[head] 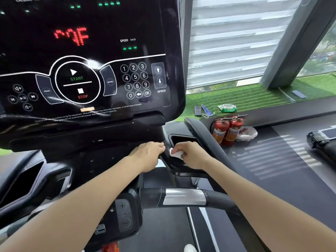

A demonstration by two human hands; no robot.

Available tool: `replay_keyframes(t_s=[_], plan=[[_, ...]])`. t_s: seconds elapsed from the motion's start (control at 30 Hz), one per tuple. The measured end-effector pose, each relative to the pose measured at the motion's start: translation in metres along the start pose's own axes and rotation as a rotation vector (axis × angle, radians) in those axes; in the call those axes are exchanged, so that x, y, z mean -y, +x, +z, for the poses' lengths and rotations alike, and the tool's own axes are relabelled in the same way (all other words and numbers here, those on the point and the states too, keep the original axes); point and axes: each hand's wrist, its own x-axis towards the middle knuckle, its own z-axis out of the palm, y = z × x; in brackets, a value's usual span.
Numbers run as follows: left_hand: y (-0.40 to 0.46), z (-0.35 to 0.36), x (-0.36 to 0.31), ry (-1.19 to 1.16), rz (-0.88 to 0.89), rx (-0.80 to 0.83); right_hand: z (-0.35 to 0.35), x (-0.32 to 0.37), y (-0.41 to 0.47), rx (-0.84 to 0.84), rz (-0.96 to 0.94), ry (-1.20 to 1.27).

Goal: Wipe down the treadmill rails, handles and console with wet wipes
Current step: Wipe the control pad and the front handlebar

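The treadmill's black console (pixel 87 57) fills the upper left, its display lit red and green above a keypad. Below it, my right hand (pixel 189 154) grips a crumpled white wet wipe (pixel 175 153) against the rim of the black cup-holder tray (pixel 181 139) at the console's right side. My left hand (pixel 150 154) holds the black edge under the console, just left of the wipe, fingers curled over it. A black handlebar with a silver sensor plate (pixel 183 197) crosses in front of my forearms. The right side rail (pixel 203 131) curves up past the tray.
Two red fire extinguishers (pixel 227 130) and a white plastic bag (pixel 248 134) stand on the floor to the right. On the green turf ledge lie a wipes packet (pixel 227 108), a tube, a remote and a phone (pixel 299 94). Another machine's console (pixel 321 137) is at far right.
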Motion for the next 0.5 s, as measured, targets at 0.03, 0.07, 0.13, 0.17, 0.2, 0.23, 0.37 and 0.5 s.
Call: replay_keyframes(t_s=[0.03,0.07,0.13,0.17,0.2,0.23,0.37,0.5], plan=[[0.0,0.0,0.0,0.007,0.002,0.005,0.0,0.0,-0.005,0.008,-0.008,0.001],[0.001,0.0,0.0,0.014,0.004,0.009,-0.001,0.0,-0.01,0.012,-0.017,0.003],[0.001,-0.001,0.0,0.032,0.005,0.022,-0.004,0.0,-0.014,0.03,-0.038,0.01],[0.001,-0.002,0.0,0.044,0.003,0.033,-0.006,0.0,-0.016,0.045,-0.041,0.014],[0.001,-0.002,0.001,0.055,-0.003,0.043,-0.009,0.0,-0.017,0.058,-0.035,0.024],[0.001,-0.003,0.001,0.066,-0.01,0.045,-0.012,-0.001,-0.018,0.061,-0.023,0.043],[0.002,-0.009,-0.01,0.108,0.032,-0.024,-0.03,-0.008,-0.029,-0.101,0.067,0.171],[0.007,-0.012,-0.037,0.083,0.142,-0.039,-0.049,-0.018,-0.045,-0.128,0.162,0.072]])
